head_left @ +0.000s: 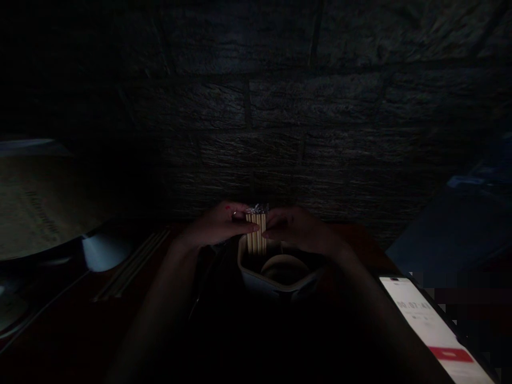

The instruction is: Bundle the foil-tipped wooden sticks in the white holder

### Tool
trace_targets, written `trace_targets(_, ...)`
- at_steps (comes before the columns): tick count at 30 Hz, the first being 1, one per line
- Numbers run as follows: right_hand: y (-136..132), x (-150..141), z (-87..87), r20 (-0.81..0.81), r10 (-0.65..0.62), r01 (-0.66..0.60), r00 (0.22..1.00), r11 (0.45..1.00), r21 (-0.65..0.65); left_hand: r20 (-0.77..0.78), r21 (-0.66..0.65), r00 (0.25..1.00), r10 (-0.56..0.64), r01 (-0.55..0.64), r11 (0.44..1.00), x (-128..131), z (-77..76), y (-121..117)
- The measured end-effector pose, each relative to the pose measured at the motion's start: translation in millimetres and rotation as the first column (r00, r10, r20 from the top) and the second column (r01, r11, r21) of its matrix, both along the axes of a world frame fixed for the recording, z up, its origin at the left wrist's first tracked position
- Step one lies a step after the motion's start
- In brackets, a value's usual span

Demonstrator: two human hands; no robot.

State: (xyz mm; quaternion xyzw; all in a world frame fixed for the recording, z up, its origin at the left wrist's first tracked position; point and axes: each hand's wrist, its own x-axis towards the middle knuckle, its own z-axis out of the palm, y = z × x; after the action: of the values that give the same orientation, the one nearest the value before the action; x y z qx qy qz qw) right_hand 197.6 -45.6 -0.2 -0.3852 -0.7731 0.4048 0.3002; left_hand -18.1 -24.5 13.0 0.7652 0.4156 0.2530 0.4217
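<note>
The scene is very dark. My left hand and my right hand meet in the middle, both pinched on a small bundle of pale thin sticks that stands upright, with something shiny and crinkled at its top. The bundle rises from a light-coloured open container just below my hands, which also holds a round pale thing. My forearms run down into shadow.
A lit phone with a timer and a red button lies at the lower right. A few long thin rods lie on the reddish table at left, beside a pale rounded object. A dark stone-textured wall stands behind.
</note>
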Motion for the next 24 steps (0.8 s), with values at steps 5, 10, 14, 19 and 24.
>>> trace_targets(5,-3.0,1.3,4.6,-0.013,0.009,-0.01,1.0,0.996,-0.083,0.031,-0.059,0.999,-0.012,0.013,0.998,-10.7,1.3,-0.3)
trace_targets(10,-4.1,0.3,6.4,-0.068,0.052,-0.059,0.996,0.993,-0.106,0.021,-0.033,1.0,-0.004,0.005,0.999,-14.1,11.9,-4.5)
trace_targets(14,-1.8,-1.1,2.6,-0.063,0.065,-0.07,0.996,0.994,-0.08,0.037,-0.018,0.999,-0.026,0.027,0.999,-12.5,13.6,-5.7)
trace_targets(19,-0.1,-2.1,1.1,0.015,0.014,-0.013,1.0,0.999,-0.034,0.002,0.001,1.0,-0.008,0.008,1.0,-11.3,9.6,-3.2)
trace_targets(24,1.2,-0.7,-0.9,0.064,0.035,-0.034,0.997,0.999,-0.01,-0.028,0.028,0.999,-0.024,0.025,0.999,-8.4,9.3,-1.8)
